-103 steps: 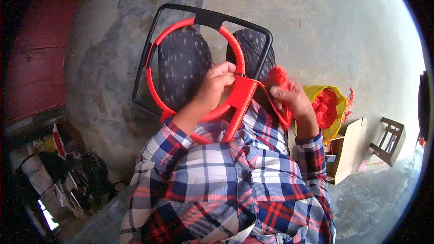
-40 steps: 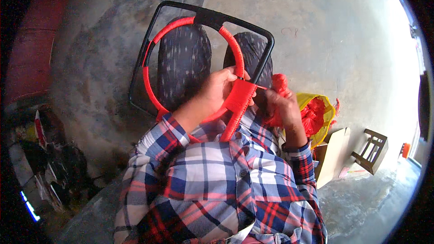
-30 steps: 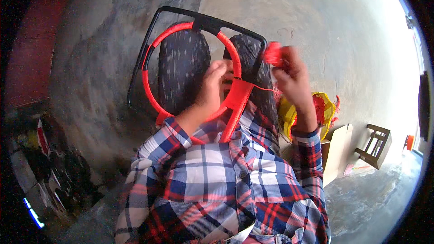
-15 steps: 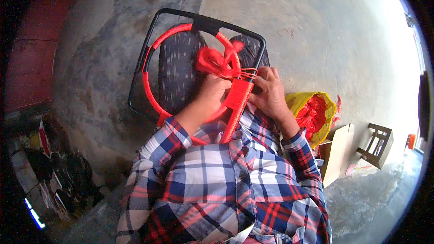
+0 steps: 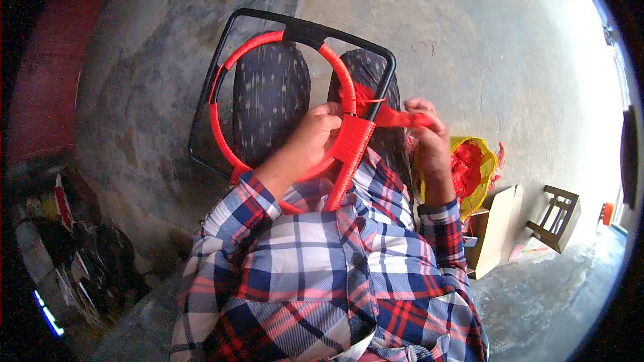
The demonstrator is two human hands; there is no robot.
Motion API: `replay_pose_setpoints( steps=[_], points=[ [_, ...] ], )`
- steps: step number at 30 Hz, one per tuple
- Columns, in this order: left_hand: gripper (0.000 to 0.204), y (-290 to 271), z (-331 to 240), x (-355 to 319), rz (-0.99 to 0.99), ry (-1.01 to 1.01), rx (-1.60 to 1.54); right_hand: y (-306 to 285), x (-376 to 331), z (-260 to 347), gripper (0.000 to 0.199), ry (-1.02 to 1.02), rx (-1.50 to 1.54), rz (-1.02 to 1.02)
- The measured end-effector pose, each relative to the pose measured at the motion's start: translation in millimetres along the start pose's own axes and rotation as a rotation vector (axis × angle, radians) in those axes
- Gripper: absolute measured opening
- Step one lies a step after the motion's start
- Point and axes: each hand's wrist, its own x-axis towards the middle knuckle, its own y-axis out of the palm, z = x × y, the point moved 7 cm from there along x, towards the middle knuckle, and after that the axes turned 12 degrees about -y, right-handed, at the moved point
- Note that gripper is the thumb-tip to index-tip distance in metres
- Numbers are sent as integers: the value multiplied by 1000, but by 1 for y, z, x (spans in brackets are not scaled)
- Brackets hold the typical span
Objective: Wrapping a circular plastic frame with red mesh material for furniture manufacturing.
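Note:
A black metal frame (image 5: 386, 87) with a round inner ring lies across my lap. Red cord is wound tightly round most of the ring (image 5: 218, 131), and a broad wrapped section (image 5: 354, 137) joins the ring to the frame's right side. My left hand (image 5: 312, 135) reaches inside the ring, fingers closed against its right part beside the wrapped section; some fingertips are hidden there. Just right of the frame, my right hand (image 5: 433, 141) is closed on a bundle of red cord (image 5: 402, 119). This bundle passes the frame's right bar, slightly blurred.
On the floor to the right stands a yellow bag (image 5: 479, 194) holding more red cord (image 5: 464, 169). Beside it are an open cardboard box (image 5: 498, 228) and a small wooden stool (image 5: 555, 218). Dark clutter (image 5: 87, 261) lies at the lower left.
My right hand has moved right, away from the frame's bar. It has drawn the red cord bundle from inside the ring out past the right side. My left hand stays nearly in place.

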Motion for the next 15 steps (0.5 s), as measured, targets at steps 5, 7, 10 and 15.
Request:
replay_pose_setpoints(
  steps=[5, 7, 10, 15],
  points=[
    [25, 4, -4, -2, 35, 21, -26, -14, -13, 28, 32, 5, 571, 62],
    [26, 11, -5, -1, 133, 50, -104, 2, -17, 35, 31, -53, 717, 269],
    [35, 23, -3, -1, 149, -13, -134, -6, -14, 23, 28, 140, 803, -50],
    [42, 17, 4, 1, 130, -123, -110, 35, 14, 88, 28, 39, 917, 70]
  ],
)
